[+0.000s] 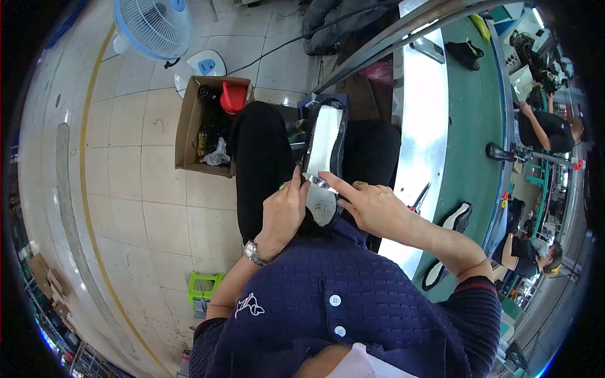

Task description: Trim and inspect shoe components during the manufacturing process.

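White and black shoe (328, 135) lies lengthwise between the knees, long pale face toward my camera. Shiny metal piece (317, 181) crosses it. Left hand (282, 213): fingers curled by the piece's left end; I cannot tell whether they pinch it. Right hand (378, 206): forefinger extended onto the metal, remaining fingers bent; grip unclear to me. Left of the knees: cardboard box (186, 135). Right: green surface (465, 126).
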